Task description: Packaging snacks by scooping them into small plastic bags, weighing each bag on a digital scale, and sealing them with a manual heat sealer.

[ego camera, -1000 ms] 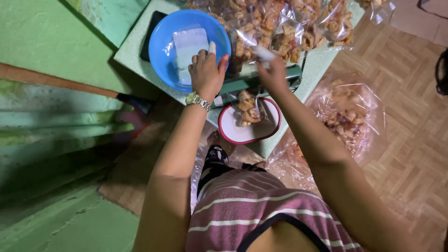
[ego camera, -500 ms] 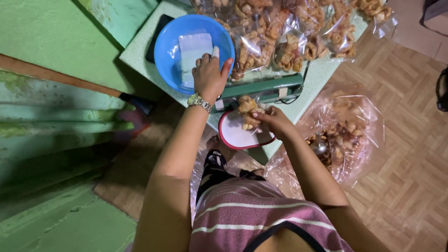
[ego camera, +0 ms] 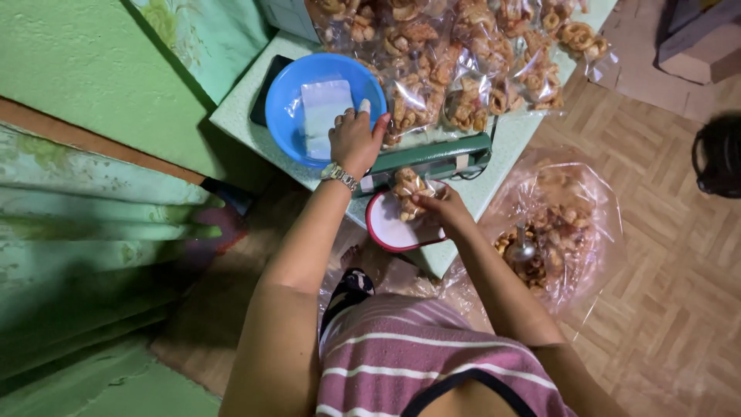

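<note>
Floor: wood parquet (ego camera: 679,255); green bedding or cushions (ego camera: 85,224) along the person's left side. Low pale-green table (ego camera: 513,131) ahead of the person.

Nearest on the table, at its front edge: red-rimmed white plate (ego camera: 390,230). Right hand (ego camera: 438,205) over the plate's far side, fingers pinched together on a small clear bag of fried snacks (ego camera: 407,189). Bag stands roughly upright, long axis near vertical, base on the plate; contents golden-brown, curled pieces.

Beside the table on the floor, to the right: large clear sack of loose snacks (ego camera: 559,224).

Beyond the plate: green heat sealer (ego camera: 432,161), lying crosswise. Left hand (ego camera: 356,140) rests on its left end and the rim of a blue bowl (ego camera: 289,116), fingers loosely spread, clamped on nothing.

Farthest: row of filled snack bags (ego camera: 455,54).
</note>
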